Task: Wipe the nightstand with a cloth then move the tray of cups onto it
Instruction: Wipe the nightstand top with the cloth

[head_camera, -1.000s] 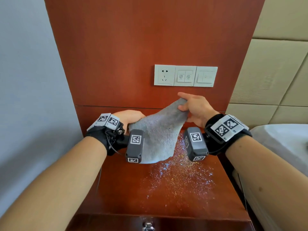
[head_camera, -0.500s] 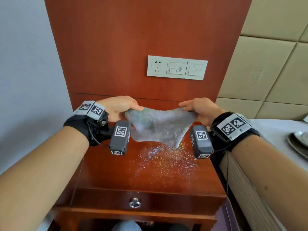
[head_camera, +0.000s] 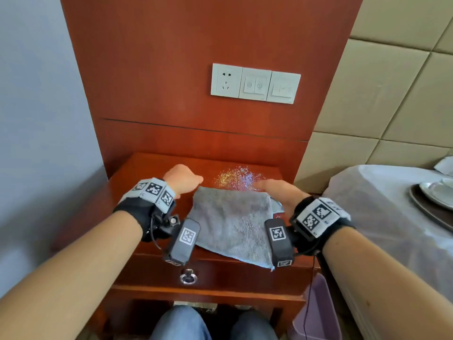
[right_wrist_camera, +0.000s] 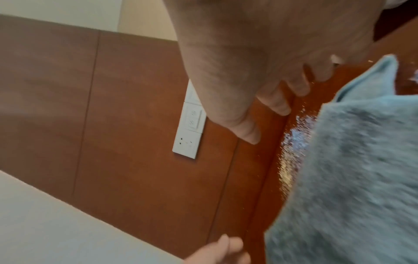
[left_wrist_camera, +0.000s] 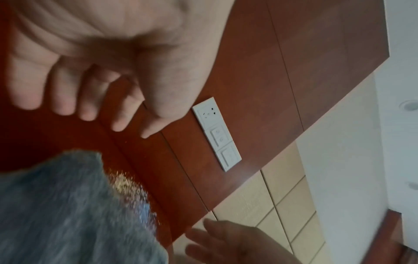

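We see the grey cloth lying spread on the wooden nightstand in the lower centre of the head view, one corner hanging past the front edge above the drawer knob. Our left hand sits at the cloth's upper left corner and our right hand at its upper right corner. From the head view the fingers of both hands are hidden behind the backs of the hands and the wrist cameras. The left wrist view shows the left fingers extended and loose above the wood, apart from the cloth, gripping nothing. The right wrist view shows the right fingers likewise stretched out and relaxed, with the cloth lying just beside them; whether any fingertip touches its edge we cannot tell, as both wrist pictures are blurred. A patch of glitter lies on the nightstand top beyond the cloth, partly covered by it.

At the right edge of the head view a dark tray rests on the bed, cut off by the frame; white crockery sits on it, but only a sliver shows and we cannot make out individual cups. A white socket panel is fixed to the wood panel above.
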Tool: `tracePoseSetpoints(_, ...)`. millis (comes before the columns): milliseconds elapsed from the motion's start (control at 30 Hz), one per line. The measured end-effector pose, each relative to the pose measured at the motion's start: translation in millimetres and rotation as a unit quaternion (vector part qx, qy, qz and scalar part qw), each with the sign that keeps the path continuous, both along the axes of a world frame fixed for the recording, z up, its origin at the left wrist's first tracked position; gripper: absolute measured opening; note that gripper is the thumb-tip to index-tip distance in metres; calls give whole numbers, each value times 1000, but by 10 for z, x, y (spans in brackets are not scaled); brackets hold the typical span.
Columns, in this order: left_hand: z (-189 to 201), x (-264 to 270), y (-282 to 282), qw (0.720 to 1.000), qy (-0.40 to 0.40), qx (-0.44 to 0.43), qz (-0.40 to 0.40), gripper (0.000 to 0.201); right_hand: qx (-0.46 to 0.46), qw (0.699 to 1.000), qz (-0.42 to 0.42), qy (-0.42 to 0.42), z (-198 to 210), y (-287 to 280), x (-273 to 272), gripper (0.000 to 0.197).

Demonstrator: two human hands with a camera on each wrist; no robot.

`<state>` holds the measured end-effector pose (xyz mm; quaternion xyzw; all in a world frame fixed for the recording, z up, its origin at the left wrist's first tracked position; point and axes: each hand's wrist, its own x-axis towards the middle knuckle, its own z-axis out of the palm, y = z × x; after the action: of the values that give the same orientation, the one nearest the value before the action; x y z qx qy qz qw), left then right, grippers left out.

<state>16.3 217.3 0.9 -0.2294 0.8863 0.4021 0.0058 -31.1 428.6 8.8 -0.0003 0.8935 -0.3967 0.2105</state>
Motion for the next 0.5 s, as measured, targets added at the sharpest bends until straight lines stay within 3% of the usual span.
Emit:
tracePoseSetpoints(100, -192, 22, 207, 994, 24, -46, -95, 9, -6, 1000, 19, -4, -202, -122, 127, 54)
tracePoseSetpoints(200, -315, 40, 315, 976, 42, -150, -155, 3, -16, 998, 48, 29, -351, -196, 170, 55)
tracePoseSetpoints(267, -390, 23, 345, 964, 37, -207, -162, 24, 30, 996, 69, 57, -446, -225, 174, 57)
tracePoseSetpoints(333, -417, -2, 389, 958, 33, -219, -184, 31, 111, 984, 110, 85, -549, -253, 166, 63)
tracePoseSetpoints(400, -451, -62, 428, 963, -22, -172, -207, 31, 191, 964, 162, 86, -657, -275, 146, 74)
tracePoseSetpoints(433, -482, -87, 446, 959, -72, -155, -225, 43, 224, 954, 182, 78, -714, -278, 136, 77)
tracePoseSetpoints(500, -532, -120, 494, 933, -157, -190, -262, 57, 270, 938, 208, 64, -817, -269, 121, 78)
